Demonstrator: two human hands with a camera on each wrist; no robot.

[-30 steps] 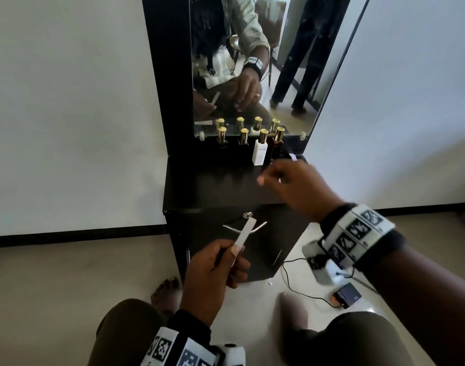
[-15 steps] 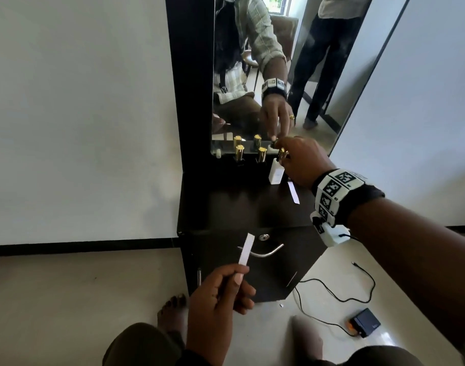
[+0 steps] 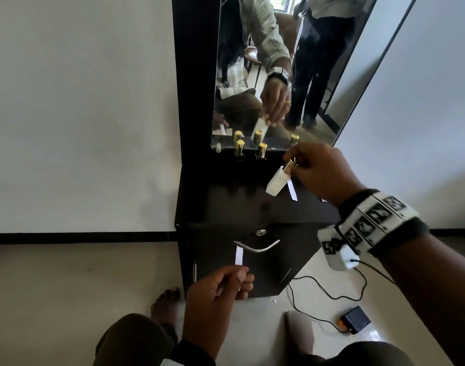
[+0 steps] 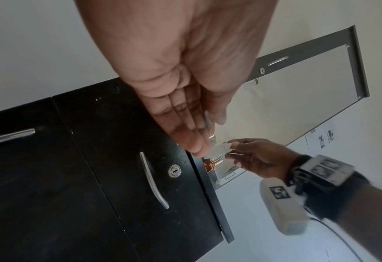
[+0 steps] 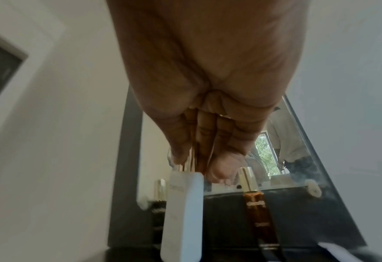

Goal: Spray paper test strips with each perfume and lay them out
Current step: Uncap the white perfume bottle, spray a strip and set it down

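My right hand (image 3: 296, 162) pinches the gold cap of a white perfume bottle (image 3: 276, 182) and holds it tilted above the black cabinet top (image 3: 226, 204); the right wrist view shows that bottle (image 5: 182, 214) hanging from my fingers. My left hand (image 3: 236, 280) pinches a white paper test strip (image 3: 239, 255) upright in front of the cabinet door. Another strip (image 3: 291, 190) lies on the top behind the lifted bottle. Two gold-capped dark bottles (image 3: 239, 150) (image 3: 261, 151) stand by the mirror, and an amber bottle (image 5: 256, 211) stands to the right.
The mirror (image 3: 278, 75) backs the cabinet and reflects me and a standing person. The door has a curved metal handle (image 3: 257, 247) and a lock. On the floor lie a black cable and small black box (image 3: 356, 319), beside my bare foot (image 3: 165, 301).
My right hand reached to the bottle row, gripped the white bottle by its cap and lifted it off the top, tilted. The left hand kept holding its strip.
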